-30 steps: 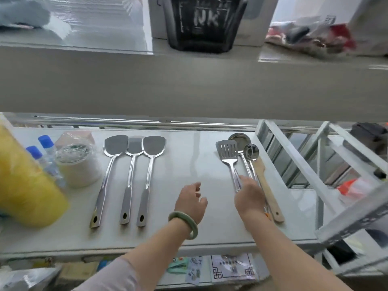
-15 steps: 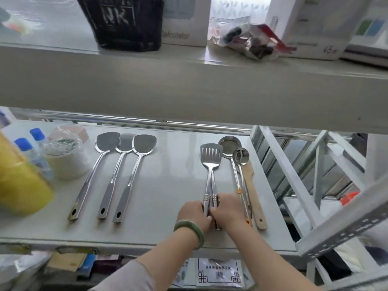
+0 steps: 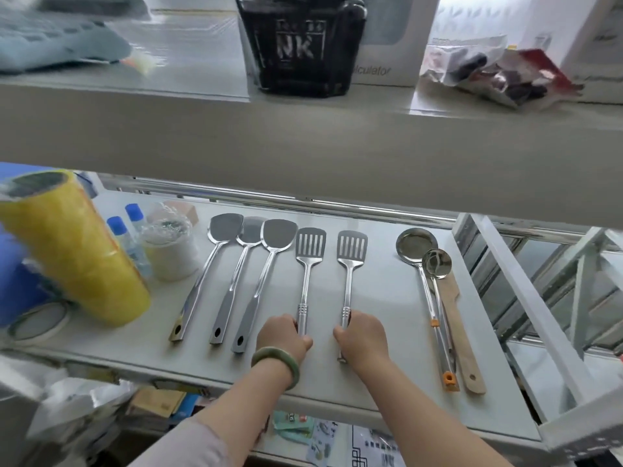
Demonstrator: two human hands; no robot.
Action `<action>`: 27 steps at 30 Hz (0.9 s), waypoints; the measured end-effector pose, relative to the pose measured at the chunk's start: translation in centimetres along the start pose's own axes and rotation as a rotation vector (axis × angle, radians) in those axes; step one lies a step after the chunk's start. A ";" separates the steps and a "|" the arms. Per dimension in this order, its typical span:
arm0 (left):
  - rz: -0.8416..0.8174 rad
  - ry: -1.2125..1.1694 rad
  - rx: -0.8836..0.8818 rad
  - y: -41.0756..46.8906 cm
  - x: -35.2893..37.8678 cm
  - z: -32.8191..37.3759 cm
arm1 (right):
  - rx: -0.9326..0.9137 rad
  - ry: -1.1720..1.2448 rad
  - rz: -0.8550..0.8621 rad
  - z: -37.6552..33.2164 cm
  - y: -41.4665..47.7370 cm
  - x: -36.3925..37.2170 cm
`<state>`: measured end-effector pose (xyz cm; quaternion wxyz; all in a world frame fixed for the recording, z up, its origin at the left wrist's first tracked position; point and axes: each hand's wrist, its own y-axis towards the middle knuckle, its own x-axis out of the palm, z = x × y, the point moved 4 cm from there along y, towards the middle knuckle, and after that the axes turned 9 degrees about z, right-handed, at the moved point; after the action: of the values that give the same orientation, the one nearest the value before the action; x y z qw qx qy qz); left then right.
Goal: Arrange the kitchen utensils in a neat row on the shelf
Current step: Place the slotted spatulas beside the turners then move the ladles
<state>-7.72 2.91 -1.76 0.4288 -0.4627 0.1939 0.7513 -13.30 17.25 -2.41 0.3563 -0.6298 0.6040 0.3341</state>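
— On the white shelf (image 3: 381, 298), what lies at the left?
— Three solid steel turners (image 3: 236, 274), heads close together, handles fanning toward the front edge.
— And the hands?
— The left hand (image 3: 285, 337) is clenched round the handle of one slotted spatula (image 3: 308, 267); the right hand (image 3: 362, 337) grasps the handle of the second slotted spatula (image 3: 350, 264). Both spatulas lie flat, side by side, apart, heads pointing to the back.
— Further right?
— A large ladle (image 3: 418, 261), a small ladle (image 3: 438, 281) overlapping it, and a wooden spatula (image 3: 462, 338) just beside them.
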 end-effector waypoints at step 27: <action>-0.225 -0.252 0.368 -4.2 4.0 9.7 | 0.126 -0.072 0.450 10.4 0.0 -9.9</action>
<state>-10.27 13.82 0.03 0.6075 -0.2983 0.2196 0.7027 -13.65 31.28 0.55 0.3328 -0.4434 0.7359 0.3888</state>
